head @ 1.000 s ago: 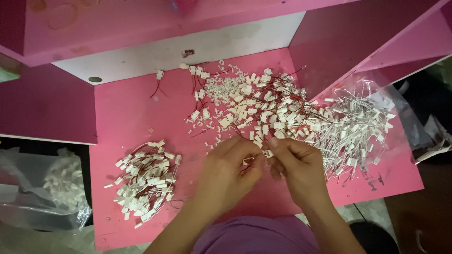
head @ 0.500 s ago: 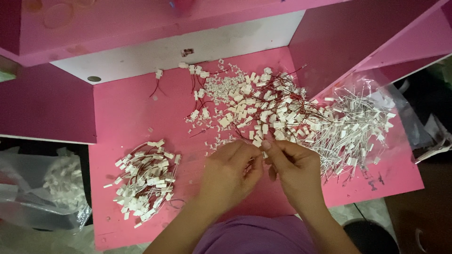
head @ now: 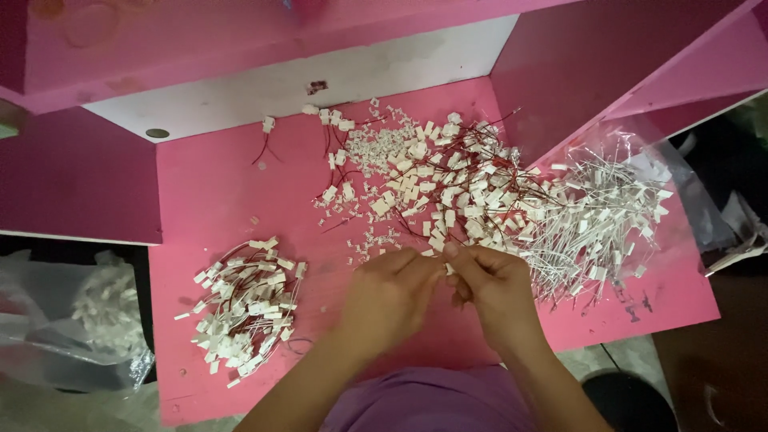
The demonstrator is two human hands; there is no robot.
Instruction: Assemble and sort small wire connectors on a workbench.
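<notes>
Both hands meet at the near middle of a pink table (head: 224,192), seen from above. Coming in from the lower left, the left hand (head: 390,294) has its fingers curled and its fingertips pinched together at the top. Opposite it, the right hand (head: 498,290) comes in from the lower right, its fingertips pressed against those of the left. Between the two sets of fingertips sits a small white connector (head: 445,265), gripped by both hands; it is too small to make out in detail.

Just beyond the hands lies a large loose pile of white connectors with red wires (head: 432,172), spreading across the middle of the table. To its right, a second pile of white-wired pieces (head: 600,216) rests partly on a clear plastic bag. At the near left of the table sits a smaller, tidier heap of finished-looking wired connectors (head: 244,304).

Dark pink panels wall in the table at left and right, with a white board behind. Off the left edge, a clear bag of white parts (head: 104,308) lies lower down.
</notes>
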